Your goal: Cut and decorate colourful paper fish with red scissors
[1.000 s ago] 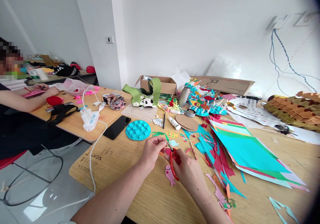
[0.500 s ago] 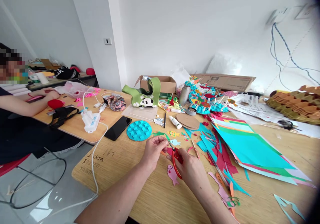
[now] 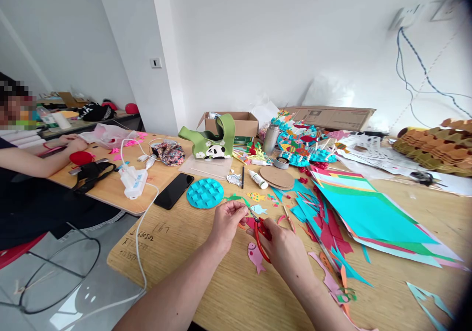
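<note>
My right hand (image 3: 283, 250) grips red-handled scissors (image 3: 261, 242), with the blades pointing up and left. My left hand (image 3: 225, 225) pinches a small scrap of red paper (image 3: 250, 223) close to the blades. A pink paper fish (image 3: 255, 257) lies on the wooden table (image 3: 236, 291) just below the scissors. Small yellow and pale blue paper fish (image 3: 255, 196) lie beyond my hands. A thin green paper strip (image 3: 236, 198) sits just past my left fingers.
A teal folded paper disc (image 3: 205, 193) and a black phone (image 3: 174, 191) lie to the left. Coloured card sheets (image 3: 372, 218) and red and teal offcuts (image 3: 324, 227) spread right. A seated person's hand (image 3: 76, 145) rests at another table.
The whole view has shifted and tilted slightly. My hands have drawn a little closer around the scissors, which stay at the red scrap. The seated person's hand has moved only slightly.
</note>
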